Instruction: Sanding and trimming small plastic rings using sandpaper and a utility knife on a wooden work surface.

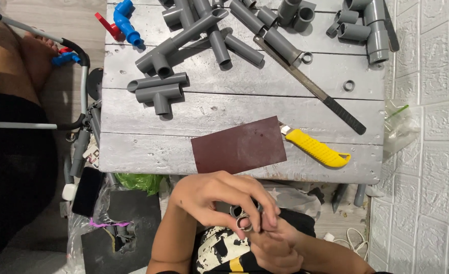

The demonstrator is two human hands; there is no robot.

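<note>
Below the table's (133,157) near edge, your left hand (219,198) arches over a grey ring (243,222), fingers pinching it, while your right hand (272,246) curls beneath, thumb pressed to the ring. Sandpaper (238,144) lies near that edge.

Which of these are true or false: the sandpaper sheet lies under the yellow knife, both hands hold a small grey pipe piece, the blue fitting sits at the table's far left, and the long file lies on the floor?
1. The sandpaper sheet lies under the yellow utility knife. False: they lie side by side.
2. The left hand and right hand hold a small grey pipe piece. True.
3. The blue fitting sits at the far left of the wooden table. True.
4. The long file lies on the floor. False: it lies on the table, among grey pipe fittings.
</note>
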